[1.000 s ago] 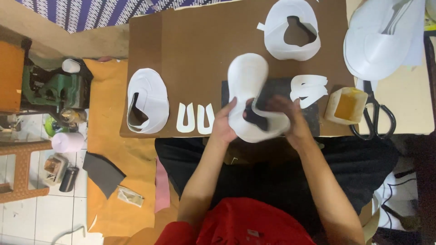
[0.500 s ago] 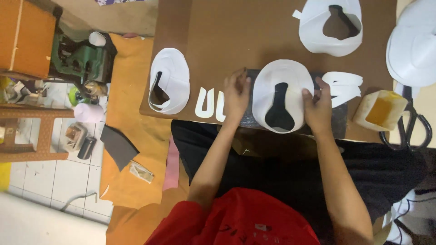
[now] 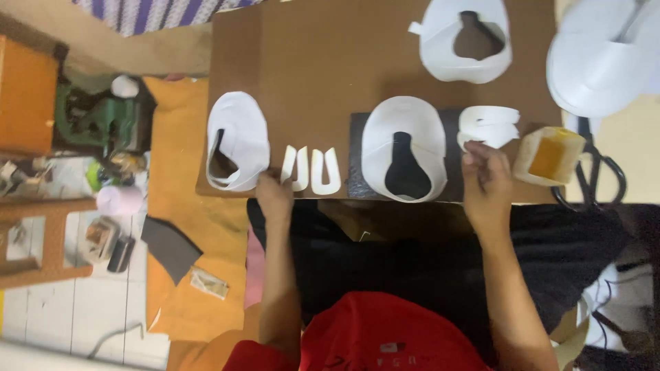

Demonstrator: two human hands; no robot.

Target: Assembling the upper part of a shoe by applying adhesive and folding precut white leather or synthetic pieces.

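**White oval piece on the dark mat, hands spread to either side**

The oval piece (image 3: 405,148) lies flat on a dark mat (image 3: 357,158) at the lower middle of the brown board (image 3: 330,62), with a dark bulb-shaped opening in its centre. Its long axis runs up and down the frame, and the wide end of the opening points toward the board's near edge. Neither hand touches it.

The right hand (image 3: 485,178) sits just to the oval's right at the board's lower edge, and is the nearer of the two. Its fingers are loosely curled, with the tips at the small stack of white strips (image 3: 489,125); whether they pinch a strip I cannot tell. Just right of that hand stands a small tub (image 3: 548,156) with yellow contents, and beyond it black scissors (image 3: 598,175).

The left hand (image 3: 273,196) lies farther off, at lower left of the board. Its fingers are narrow and bent, with the tips at the near edge of a folded white piece (image 3: 237,141); a grip cannot be made out. Between this hand and the oval lie two white U-shaped pieces (image 3: 313,170), side by side, open ends toward the top of the frame.

At the upper right of the board lies another white cut-out (image 3: 467,38) with a dark opening, and a large white shape (image 3: 605,55) fills the top right corner. A green machine (image 3: 96,117) stands at the left of the frame, off the board.
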